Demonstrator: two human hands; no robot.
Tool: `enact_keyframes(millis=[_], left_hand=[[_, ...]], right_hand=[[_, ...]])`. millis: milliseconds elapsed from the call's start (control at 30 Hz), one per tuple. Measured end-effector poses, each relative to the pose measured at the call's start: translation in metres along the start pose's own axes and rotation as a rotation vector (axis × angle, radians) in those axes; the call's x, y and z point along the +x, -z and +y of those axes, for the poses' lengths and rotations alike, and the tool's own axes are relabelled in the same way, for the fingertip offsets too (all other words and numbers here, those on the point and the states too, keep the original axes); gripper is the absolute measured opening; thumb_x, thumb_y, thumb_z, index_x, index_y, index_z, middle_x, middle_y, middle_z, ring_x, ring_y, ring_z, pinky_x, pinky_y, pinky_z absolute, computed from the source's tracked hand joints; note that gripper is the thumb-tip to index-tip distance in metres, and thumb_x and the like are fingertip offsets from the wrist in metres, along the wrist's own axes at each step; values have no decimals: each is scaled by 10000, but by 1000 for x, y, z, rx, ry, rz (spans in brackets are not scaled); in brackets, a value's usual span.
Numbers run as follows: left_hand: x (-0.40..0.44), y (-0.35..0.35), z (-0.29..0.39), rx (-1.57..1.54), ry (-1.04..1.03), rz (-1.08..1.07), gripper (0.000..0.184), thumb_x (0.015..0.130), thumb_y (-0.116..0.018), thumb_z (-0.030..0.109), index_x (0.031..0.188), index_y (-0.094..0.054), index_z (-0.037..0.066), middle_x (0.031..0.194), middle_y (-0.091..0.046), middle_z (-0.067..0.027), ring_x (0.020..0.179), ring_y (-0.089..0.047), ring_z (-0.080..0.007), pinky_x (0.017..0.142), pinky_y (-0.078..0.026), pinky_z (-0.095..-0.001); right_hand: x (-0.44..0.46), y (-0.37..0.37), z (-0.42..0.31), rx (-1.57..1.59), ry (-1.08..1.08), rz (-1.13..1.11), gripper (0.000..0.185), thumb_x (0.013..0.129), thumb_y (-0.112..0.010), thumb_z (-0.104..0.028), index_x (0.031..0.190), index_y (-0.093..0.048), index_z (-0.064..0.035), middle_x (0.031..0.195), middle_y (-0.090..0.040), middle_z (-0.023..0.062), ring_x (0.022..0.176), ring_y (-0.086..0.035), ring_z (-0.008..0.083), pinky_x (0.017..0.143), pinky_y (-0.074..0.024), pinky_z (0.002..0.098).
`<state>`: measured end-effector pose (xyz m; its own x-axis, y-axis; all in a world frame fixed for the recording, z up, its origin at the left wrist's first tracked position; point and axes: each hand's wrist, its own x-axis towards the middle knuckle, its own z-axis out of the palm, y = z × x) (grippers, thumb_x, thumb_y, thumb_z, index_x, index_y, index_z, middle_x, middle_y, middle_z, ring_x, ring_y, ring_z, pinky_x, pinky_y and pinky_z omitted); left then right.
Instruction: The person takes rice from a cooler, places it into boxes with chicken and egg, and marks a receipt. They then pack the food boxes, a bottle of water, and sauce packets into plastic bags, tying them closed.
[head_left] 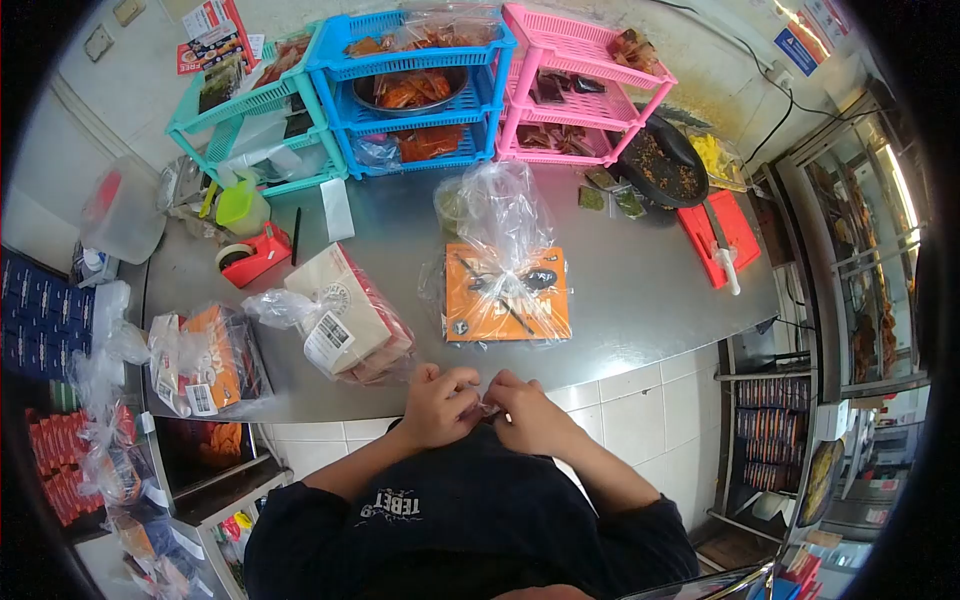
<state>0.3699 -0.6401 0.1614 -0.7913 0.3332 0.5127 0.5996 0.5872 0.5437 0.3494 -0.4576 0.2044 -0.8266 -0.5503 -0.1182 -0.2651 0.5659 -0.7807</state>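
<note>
Closely paired at the counter's near edge, the left hand (438, 405) has its fingers curled, though I cannot tell whether they grip anything, and the right hand (535, 415) pinches a pale, shiny scrap (488, 408) between the two, too small to identify. Just beyond lie three packs in clear plastic: an orange-and-cream bagged box (215, 350) with a barcode label; a tilted cream packet (345, 310) with a white label, its bag neck trailing left; and a flat orange box (508, 320) with dark print, its bag gathered over the middle and fanned out beyond.

Along the back, a teal rack (322, 120) bears packets, a blue rack (415, 64) holds orange-red bagged food and a metal bowl of the same colour, and a pink rack (555, 156) carries more packets. Beside that, a black dish (672, 202) contains brown crumbs.

Grey and shiny, the counter (640, 270) also bears a red tape dispenser (262, 257) on the left and a knife (718, 245) on a red board (742, 235) at right. Stacked blue boxes (45, 315) stand far left; white floor tiles (635, 420) show below, and a glass-fronted cabinet (870, 240) fills the right.
</note>
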Motion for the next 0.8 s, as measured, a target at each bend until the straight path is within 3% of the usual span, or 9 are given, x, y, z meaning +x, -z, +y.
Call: enact_keyframes(millis=[67,167,233,300,433,533,633,767,800], left_hand=[[5,3,-2,-9,-19,-47,211,574,-710,106,636,-510,130,965,-546,16,746,-524,-113,686,-323,-341],[7,6,-12,-291,168,-212,242,599,-741,139,644,-506,105,989,-545,-25,778,-531,-147,740,-351,-338],[6,4,-20,-717,400,-265,336,634,-765,199,627,-451,83,999,-526,-88,947,-503,-222,826,-363,-332],[13,9,-22,-661,311,-225,333,645,-778,217,638,-477,76,985,-524,-83,883,-514,-208,780,-377,-319],[6,12,-28,-618,204,-139,320,658,-792,241,642,-526,65,915,-516,-58,815,-518,-190,703,-391,-300],[-15,19,-54,-571,329,-170,294,679,-779,230,638,-549,53,852,-511,-39,842,-500,-181,733,-374,-299],[-18,22,-59,-628,431,-262,221,697,-768,195,683,-598,55,874,-507,-33,850,-486,-177,785,-359,-299],[6,19,-39,-1001,561,-205,207,693,-769,193,774,-628,65,982,-513,-52,942,-503,-198,851,-356,-307],[15,19,-26,-1103,621,-151,216,693,-769,199,803,-636,70,1028,-520,-61,995,-507,-212,876,-354,-314]], right_hand=[[2,-1,16,37,110,-181,134,702,-597,-26,836,-600,-14,942,-551,132,857,-558,343,755,-432,432],[11,6,6,278,150,-150,88,714,-609,21,797,-582,16,902,-558,138,870,-566,303,705,-472,348],[9,5,6,105,201,-54,95,722,-621,19,812,-592,15,914,-563,138,867,-571,292,714,-474,336],[6,-2,9,-55,238,38,101,729,-632,17,826,-602,14,926,-569,138,864,-576,281,723,-477,323],[0,-22,15,312,240,305,108,823,-587,-46,890,-666,-15,966,-602,131,872,-596,258,730,-481,326],[-17,-33,46,564,-11,453,190,899,-540,-92,850,-676,32,925,-602,131,874,-592,218,765,-498,326],[-23,-33,54,622,-80,442,209,908,-524,-90,839,-676,35,893,-598,126,844,-596,205,767,-504,326],[1,1,22,271,170,361,58,780,-669,-49,827,-690,-22,888,-627,96,827,-620,192,737,-500,276],[4,1,15,296,115,366,117,715,-705,-16,829,-694,-44,873,-647,84,808,-633,200,717,-499,268]])
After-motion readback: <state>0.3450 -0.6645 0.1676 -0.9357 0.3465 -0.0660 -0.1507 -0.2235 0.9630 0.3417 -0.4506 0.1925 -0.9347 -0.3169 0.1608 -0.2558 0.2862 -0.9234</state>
